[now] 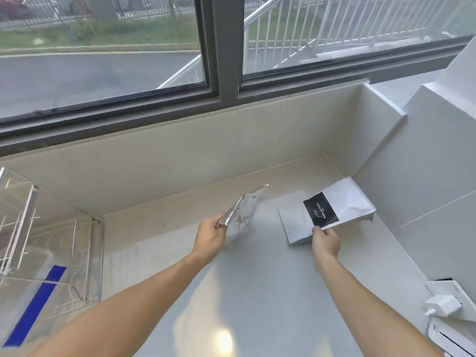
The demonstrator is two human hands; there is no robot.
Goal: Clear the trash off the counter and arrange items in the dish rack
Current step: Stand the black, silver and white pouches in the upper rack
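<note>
Pale, glossy grey-white countertop, bright with a round glare spot near the front edge; cream tiled upstand along the back, turning a corner at the right into white tiled wall; above it a dark grey-framed window, with road, grass and white railings outside.

At the left edge, a clear acrylic and wire dish rack standing on the counter, a blue strip visible in its lower part; at the lower right, a white plug and socket on the wall.

Left hand raised above the counter, fingers pinched shut on the lower corner of a crumpled silver foil packet, held tilted, its top pointing up and to the right, clear of the surface.

Right hand low over the counter, thumb and fingers closed on the near edge of a flat white pouch; pouch lying near the back right corner, its far end just beside the wall.

Black rectangular label across the pouch's middle, with small white lettering and a faint emblem; too blurred to read with any certainty.
</note>
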